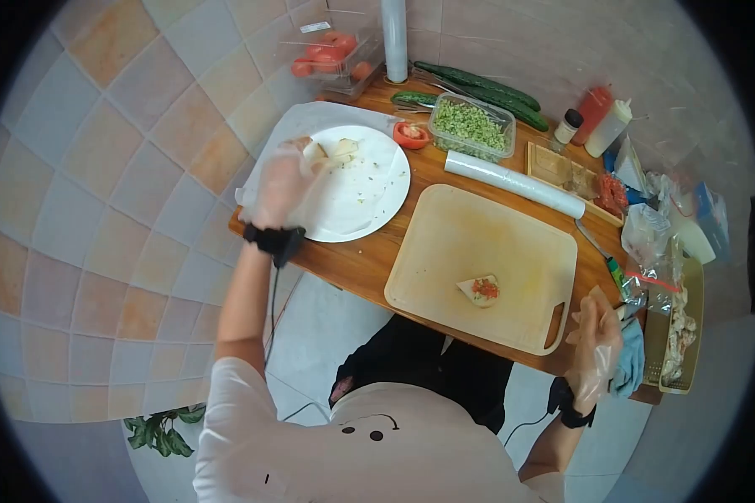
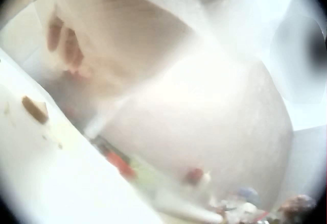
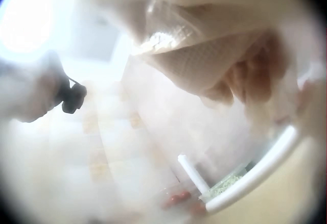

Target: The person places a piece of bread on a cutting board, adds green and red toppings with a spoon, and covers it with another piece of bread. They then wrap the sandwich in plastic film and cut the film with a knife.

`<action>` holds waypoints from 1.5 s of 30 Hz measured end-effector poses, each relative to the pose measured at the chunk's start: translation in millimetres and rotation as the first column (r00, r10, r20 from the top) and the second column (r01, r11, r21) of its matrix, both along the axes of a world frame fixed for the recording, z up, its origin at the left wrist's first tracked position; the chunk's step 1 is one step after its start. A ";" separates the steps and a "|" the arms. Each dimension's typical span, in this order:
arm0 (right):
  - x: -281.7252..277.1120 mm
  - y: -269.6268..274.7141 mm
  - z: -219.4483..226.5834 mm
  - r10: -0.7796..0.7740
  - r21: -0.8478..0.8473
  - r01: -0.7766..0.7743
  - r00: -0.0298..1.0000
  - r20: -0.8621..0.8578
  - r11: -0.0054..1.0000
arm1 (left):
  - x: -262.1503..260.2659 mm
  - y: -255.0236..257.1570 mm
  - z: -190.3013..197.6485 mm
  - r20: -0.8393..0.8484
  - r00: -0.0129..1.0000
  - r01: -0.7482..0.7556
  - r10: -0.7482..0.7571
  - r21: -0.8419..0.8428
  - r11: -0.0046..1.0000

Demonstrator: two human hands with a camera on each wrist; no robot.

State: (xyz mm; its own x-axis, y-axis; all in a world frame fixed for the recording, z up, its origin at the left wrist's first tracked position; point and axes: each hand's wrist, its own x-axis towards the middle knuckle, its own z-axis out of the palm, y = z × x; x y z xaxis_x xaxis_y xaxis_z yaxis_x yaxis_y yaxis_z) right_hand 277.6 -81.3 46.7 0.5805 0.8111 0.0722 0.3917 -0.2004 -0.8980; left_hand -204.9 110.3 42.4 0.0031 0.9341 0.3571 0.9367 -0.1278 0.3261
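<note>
My left hand [image 1: 281, 184], in a clear plastic glove, hovers over the left rim of a white plate [image 1: 369, 205]. Pale wedges with brown edges [image 1: 342, 153] lie on the plate close to its fingers, among small crumbs. One brown-edged piece [image 2: 34, 109] lies apart from the fingers in the left wrist view. My right hand [image 1: 596, 339], gloved too, is beside the right edge of the cutting board [image 1: 428, 251], its fingers loosely bent with nothing seen in them. On the board sits a small pale triangular piece topped with chopped red and green bits [image 1: 483, 291].
Behind the board are a film roll [image 1: 516, 184], a tub of chopped greens [image 1: 473, 126], a halved tomato [image 1: 411, 135] and cucumbers [image 1: 486, 88]. A green-handled knife [image 1: 617, 277], blue cloth [image 1: 629, 356] and yellow basket [image 1: 686, 369] stand at the right. Tomatoes fill a clear box [image 1: 335, 54].
</note>
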 end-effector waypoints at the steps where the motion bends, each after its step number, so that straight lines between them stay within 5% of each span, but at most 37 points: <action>1: -1.4 -5.7 -9.6 -0.014 0.028 0.014 1.000 0.001 1.000 | -11.8 16.2 -4.7 -0.060 0.998 0.008 -0.011 -0.052 0.999; 8: 1.3 -25.7 -26.8 -0.059 -0.065 0.062 0.998 0.035 0.996 | -28.0 75.4 -28.9 -0.232 0.942 0.172 -0.244 -0.290 0.941; 11: -2.4 -30.5 -19.8 -0.075 -0.140 0.078 0.997 0.029 0.987 | -37.6 97.0 -55.0 0.018 0.995 0.099 -0.098 -0.324 0.941; 14: 4.1 -32.7 -31.3 -0.081 -0.139 0.090 0.994 0.071 0.986 | -38.2 96.6 -58.0 -0.053 0.993 0.090 -0.109 -0.284 0.955; 17: -5.4 -32.9 -18.9 -0.109 -0.156 0.098 0.992 -0.065 0.983 | -24.7 83.2 -43.5 -0.274 0.962 -0.041 -0.015 -0.198 0.979; 20: -1.8 -35.2 -25.4 -0.091 -0.120 0.089 0.996 -0.017 0.989 | -27.3 74.6 -32.5 -0.166 0.972 0.163 -0.164 -0.021 0.986; 23: -8.0 -35.0 -40.3 -0.027 0.075 0.028 0.999 -0.022 0.997 | 36.7 15.8 11.0 0.004 0.979 0.203 -0.203 0.000 0.979; 24: -13.1 -31.0 -43.9 0.010 0.172 -0.007 1.000 -0.015 0.985 | 53.5 -0.8 14.4 0.151 0.937 0.328 -0.316 -0.061 0.943; 26: -19.2 -27.9 -42.8 0.080 0.121 -0.150 0.888 0.452 0.981 | 97.6 -42.6 27.8 0.496 0.776 0.532 -0.389 -0.182 0.827; 27: -32.1 -25.0 -35.5 0.159 0.072 -0.199 0.914 0.374 0.977 | 118.0 -61.2 27.1 0.627 0.676 0.619 -0.386 -0.201 0.759; 28: -44.7 -21.6 -27.7 0.234 0.032 -0.253 0.928 0.290 0.967 | 136.1 -73.1 32.1 0.534 0.714 0.652 -0.453 -0.271 0.708; 30: -65.2 -15.3 -14.3 0.417 -0.011 -0.422 0.891 0.181 0.906 | 161.8 -86.7 27.3 0.510 0.601 0.786 -0.616 -0.237 0.570; 33: -84.4 -1.3 -6.0 0.554 0.079 -0.632 0.727 0.405 0.771 | 194.4 -100.2 24.7 0.707 0.595 0.790 -0.381 -0.430 0.437; 35: -89.5 5.0 -7.4 0.572 0.109 -0.658 0.715 0.403 0.745 | 204.3 -99.6 15.6 0.742 0.597 0.793 -0.305 -0.488 0.365; 38: -85.5 7.1 -20.5 0.560 0.105 -0.645 0.723 0.405 0.757 | 203.7 -106.1 -2.7 0.828 0.528 0.812 -0.190 -0.427 0.397; 41: -76.7 5.2 -33.1 0.502 0.126 -0.578 0.781 0.373 0.806 | 200.2 -108.3 -8.9 0.840 0.465 0.832 -0.281 -0.306 0.462; 45: -67.3 2.7 -35.8 0.385 0.123 -0.408 0.906 0.177 0.905 | 193.4 -102.4 -0.5 0.435 0.690 0.714 -0.578 -0.283 0.640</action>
State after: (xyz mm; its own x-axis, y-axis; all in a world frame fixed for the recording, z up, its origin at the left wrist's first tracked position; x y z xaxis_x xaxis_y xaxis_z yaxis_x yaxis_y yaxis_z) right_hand 210.3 -78.5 10.9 0.1868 0.9438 0.2728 0.5380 0.1341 -0.8322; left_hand -11.5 7.9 41.9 0.6282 0.7769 0.0421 0.5179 -0.4579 0.7226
